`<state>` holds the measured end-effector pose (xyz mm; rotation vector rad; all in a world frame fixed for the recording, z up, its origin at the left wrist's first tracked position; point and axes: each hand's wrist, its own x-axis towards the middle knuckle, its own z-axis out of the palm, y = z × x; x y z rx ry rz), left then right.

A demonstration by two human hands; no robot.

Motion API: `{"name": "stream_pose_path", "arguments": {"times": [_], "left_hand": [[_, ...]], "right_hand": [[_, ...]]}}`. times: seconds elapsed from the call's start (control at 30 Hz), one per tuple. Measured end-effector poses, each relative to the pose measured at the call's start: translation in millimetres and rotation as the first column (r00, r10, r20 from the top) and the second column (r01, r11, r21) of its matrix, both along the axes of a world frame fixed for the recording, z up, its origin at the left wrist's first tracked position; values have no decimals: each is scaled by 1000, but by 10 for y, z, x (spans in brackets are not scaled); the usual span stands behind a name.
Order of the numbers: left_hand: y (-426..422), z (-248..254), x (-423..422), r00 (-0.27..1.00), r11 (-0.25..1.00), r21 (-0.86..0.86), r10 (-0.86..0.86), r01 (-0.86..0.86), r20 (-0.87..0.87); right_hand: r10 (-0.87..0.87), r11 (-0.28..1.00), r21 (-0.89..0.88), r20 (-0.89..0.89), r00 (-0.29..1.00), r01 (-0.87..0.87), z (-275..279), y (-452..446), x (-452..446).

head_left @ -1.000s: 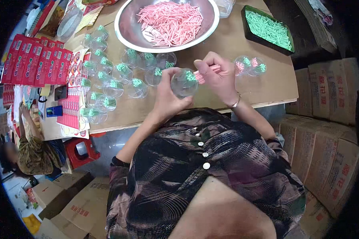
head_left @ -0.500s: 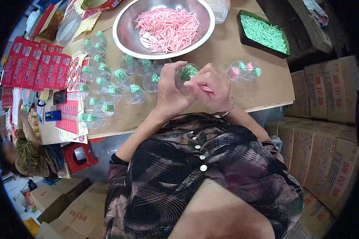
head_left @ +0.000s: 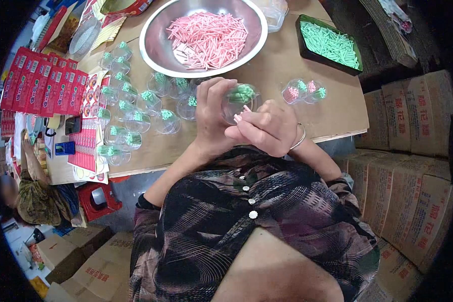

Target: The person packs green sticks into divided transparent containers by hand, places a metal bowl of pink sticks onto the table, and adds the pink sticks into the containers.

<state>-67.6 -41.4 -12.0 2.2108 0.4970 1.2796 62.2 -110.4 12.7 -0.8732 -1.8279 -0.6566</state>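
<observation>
The held cup (head_left: 240,111) is clear and round, with a bundle of green sticks (head_left: 243,93) in its far part. The left hand (head_left: 210,113) is curled around its left side, thumb hidden from view. The right hand (head_left: 271,128) is closed, thumb and fingers pinching a few pink sticks (head_left: 240,115) at the cup's near right edge; how far they reach inside cannot be told.

Beyond both hands, slightly to the left, a wide metal bowl (head_left: 153,50) holds a loose heap of pink sticks. Beyond the right hand and farther right, a dark tray (head_left: 305,50) is filled with green sticks. A clear container (head_left: 274,15) sits just beside the bowl's right side, its contents unclear.

Left of the left hand, many clear cups (head_left: 167,125) stand close together, each one that shows plainly holding green sticks; the nearest is just beside the fingers. Right of the right hand and a little beyond it, two filled cups (head_left: 302,91) sit side by side, holding pink and green sticks.

Hands and held cup are above the near part of the table (head_left: 337,113). Well to the left of the hands lie red packets (head_left: 44,85), and past the table's near left corner is another person (head_left: 40,201) beside a red stool (head_left: 88,194).
</observation>
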Motion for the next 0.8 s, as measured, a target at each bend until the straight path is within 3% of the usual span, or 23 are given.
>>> {"name": "stream_pose_path", "arguments": {"times": [0.27,0.43,0.57,0.8], "left_hand": [[31,87,92,998,996,74,45,-48,38],[59,150,136,998,992,120,39,-45,52],[71,185,160,999,998,58,14,-17,43],[137,172,157,995,999,1,-49,50,82]], "right_hand": [[-81,996,28,35,996,80,91,4,2],[-8,999,-35,-29,1000,7,133,32,62],[113,986,-112,-106,988,-125,92,25,169],[9,984,-177,-87,996,-24,227,84,81]]}}
